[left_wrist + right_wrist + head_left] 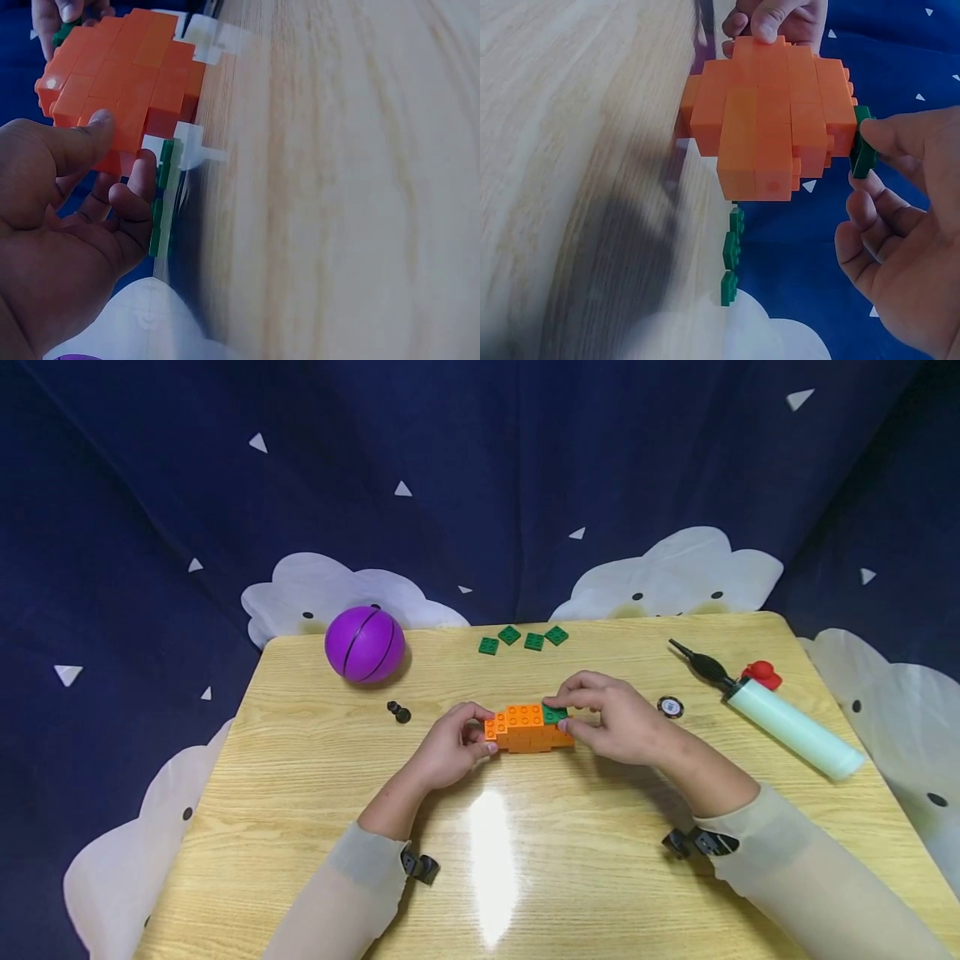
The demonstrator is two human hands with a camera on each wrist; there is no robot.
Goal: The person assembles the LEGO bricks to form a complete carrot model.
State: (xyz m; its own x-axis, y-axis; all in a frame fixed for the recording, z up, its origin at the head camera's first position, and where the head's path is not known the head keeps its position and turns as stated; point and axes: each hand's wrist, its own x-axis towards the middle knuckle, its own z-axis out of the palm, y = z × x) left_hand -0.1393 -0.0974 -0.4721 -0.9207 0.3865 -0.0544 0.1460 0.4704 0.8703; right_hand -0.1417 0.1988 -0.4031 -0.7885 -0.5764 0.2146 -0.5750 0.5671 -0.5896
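Orange brick block (528,727) sits mid-tabletop (585,877), a stepped build of studded bricks several layers thick, wider in the middle, narrower at both ends. One green plate (555,713) sits on its top at the right end, approx 2 o'clock of the block's centre.

Left hand (448,750) at the block's 9 o'clock end: thumb and fingers curled onto that end, grip closed on the orange bricks. Right hand (615,720) at the 3 o'clock end: thumb and forefinger pinch the green plate against the block, other fingers loosely curled behind it.

Other stuff: four loose green plates (522,638) in a row at 12 o'clock near the far tabletop edge, well apart from the block. Purple ball (364,644) at 10 o'clock. Small black piece (399,712) at 9 o'clock, beyond the left hand. Round black-and-white disc (670,707) just past the right hand at 3 o'clock. Pale green pump (780,724) w/ black nozzle lies diagonally further right, red piece (762,674) beside it. Nothing sits btwn hands and block.
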